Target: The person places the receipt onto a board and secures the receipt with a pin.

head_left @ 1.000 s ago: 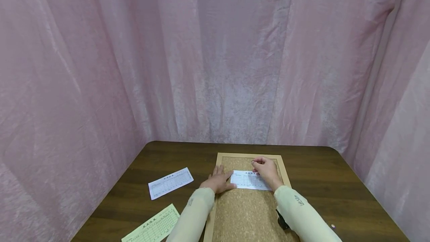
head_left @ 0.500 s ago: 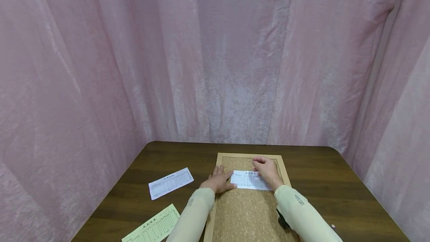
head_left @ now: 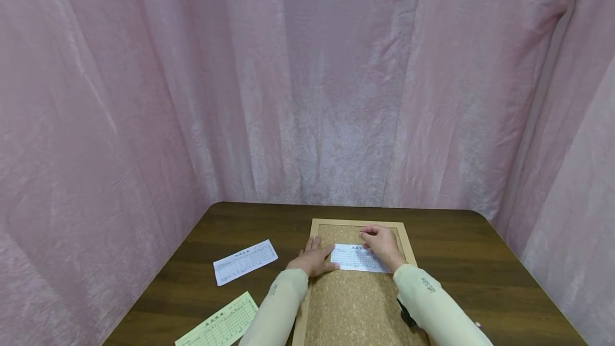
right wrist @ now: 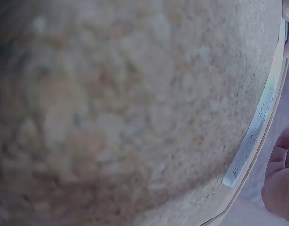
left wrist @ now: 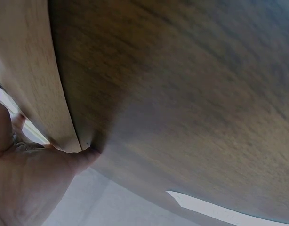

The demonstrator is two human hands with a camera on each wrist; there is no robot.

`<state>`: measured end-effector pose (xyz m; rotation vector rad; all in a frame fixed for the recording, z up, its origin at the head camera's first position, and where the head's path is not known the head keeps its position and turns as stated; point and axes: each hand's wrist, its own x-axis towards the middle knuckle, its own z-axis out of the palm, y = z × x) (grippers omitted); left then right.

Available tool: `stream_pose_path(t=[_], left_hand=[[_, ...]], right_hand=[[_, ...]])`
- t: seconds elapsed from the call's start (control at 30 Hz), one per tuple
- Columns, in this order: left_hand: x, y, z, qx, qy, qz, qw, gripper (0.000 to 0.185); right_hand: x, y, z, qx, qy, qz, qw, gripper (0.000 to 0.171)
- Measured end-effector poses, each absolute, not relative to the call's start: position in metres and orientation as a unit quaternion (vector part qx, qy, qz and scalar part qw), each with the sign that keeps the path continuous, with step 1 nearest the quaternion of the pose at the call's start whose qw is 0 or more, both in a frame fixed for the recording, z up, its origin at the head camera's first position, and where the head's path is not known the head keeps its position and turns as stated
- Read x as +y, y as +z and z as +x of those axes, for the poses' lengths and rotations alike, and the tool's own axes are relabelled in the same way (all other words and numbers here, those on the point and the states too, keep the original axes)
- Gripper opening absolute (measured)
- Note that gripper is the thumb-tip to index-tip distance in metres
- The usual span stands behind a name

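Little has moved since the earlier frame: the left hand [head_left: 313, 260] stays flat, steadying the white slip [head_left: 356, 258] on the cork board [head_left: 351, 308], while the right hand [head_left: 381, 243], fingers curled, presses its top edge, seemingly fixing it; next calls for firm downward pressure.

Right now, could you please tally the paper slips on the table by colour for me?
White slips: 2, one on the cork board under both hands, one on the bare table.
Yellow slips: 1, near the table's front edge.
Total: 3.
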<state>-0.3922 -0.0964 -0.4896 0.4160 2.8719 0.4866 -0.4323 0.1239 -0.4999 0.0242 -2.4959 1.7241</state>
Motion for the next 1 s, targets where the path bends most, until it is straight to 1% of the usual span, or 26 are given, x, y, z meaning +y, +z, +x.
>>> stream_pose_path(t=[0.17, 0.43, 0.63, 0.83, 1.0], left_hand=[[-0.097, -0.491, -0.393, 0.972, 0.162, 0.138, 0.101, 0.07], [-0.097, -0.492, -0.394, 0.972, 0.16, 0.139, 0.097, 0.07], [-0.097, -0.494, -0.395, 0.974, 0.15, 0.142, 0.092, 0.07], [-0.097, -0.495, -0.396, 0.974, 0.148, 0.143, 0.091, 0.07], [-0.097, -0.494, -0.396, 0.974, 0.15, 0.143, 0.093, 0.07]], right_hand=[[0.122, -0.5, -0.433, -0.836, 0.545, 0.026, 0.056, 0.019], [0.129, -0.5, -0.435, -0.843, 0.535, 0.046, 0.03, 0.017], [0.132, -0.5, -0.439, -0.854, 0.517, 0.051, 0.017, 0.012], [0.133, -0.504, -0.44, -0.868, 0.49, 0.074, 0.03, 0.013], [0.135, -0.508, -0.44, -0.878, 0.468, 0.089, 0.049, 0.007]])
